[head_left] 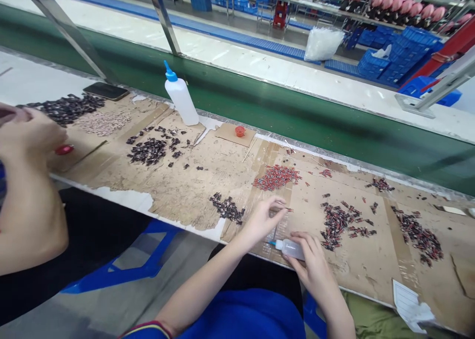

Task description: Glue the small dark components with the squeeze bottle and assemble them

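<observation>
My left hand [265,219] is over the cardboard-covered table, its thumb and fingertips pinched on a small red piece [289,210]. To its right, near the table's front edge, my right hand [308,255] holds a small clear bottle [292,249] with a blue tip pointing left. Just beyond my left hand lies a pile of small red pieces [276,177]. A small pile of black pieces [227,208] sits to the left of that hand. Black-and-red pieces [336,222] are spread to the right of both hands.
A white bottle with blue cap [182,101] stands at the back left, and a red cup [240,131] rests on a cardboard square. Another person's hands [31,131] are at far left, near black piles. More black-and-red pieces [419,236] lie at right. A green conveyor runs behind.
</observation>
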Demonstrator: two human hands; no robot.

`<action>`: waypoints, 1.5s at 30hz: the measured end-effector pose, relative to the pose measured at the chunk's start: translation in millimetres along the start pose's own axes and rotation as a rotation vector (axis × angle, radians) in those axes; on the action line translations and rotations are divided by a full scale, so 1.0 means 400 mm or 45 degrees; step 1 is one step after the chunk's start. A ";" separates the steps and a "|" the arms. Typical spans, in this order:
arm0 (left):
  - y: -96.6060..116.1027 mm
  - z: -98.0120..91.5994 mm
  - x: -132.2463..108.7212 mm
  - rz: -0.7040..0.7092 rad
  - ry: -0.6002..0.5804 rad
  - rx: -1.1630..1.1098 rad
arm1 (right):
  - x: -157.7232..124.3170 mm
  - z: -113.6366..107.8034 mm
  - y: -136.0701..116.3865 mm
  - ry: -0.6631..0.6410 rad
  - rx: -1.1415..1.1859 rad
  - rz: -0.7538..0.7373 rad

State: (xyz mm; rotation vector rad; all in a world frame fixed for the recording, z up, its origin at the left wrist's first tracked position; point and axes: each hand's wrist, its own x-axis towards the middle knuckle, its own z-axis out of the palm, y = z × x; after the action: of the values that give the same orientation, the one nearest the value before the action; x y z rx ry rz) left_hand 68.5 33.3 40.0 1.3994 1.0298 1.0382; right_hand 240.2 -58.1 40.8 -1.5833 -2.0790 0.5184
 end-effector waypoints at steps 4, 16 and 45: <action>0.047 0.026 0.013 0.164 -0.254 -0.004 | -0.006 -0.006 -0.001 0.124 0.098 -0.003; -0.025 -0.209 -0.074 0.136 0.190 1.187 | 0.057 0.021 -0.010 0.625 0.867 0.579; -0.094 -0.123 -0.079 0.357 -0.010 0.931 | 0.145 0.104 -0.050 0.766 0.931 0.674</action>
State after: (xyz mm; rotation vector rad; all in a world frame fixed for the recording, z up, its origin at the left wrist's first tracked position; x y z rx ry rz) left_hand 11.4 17.4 3.8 2.1846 1.3021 0.8796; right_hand 187.9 -8.0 26.1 -1.5410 -0.8688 0.7504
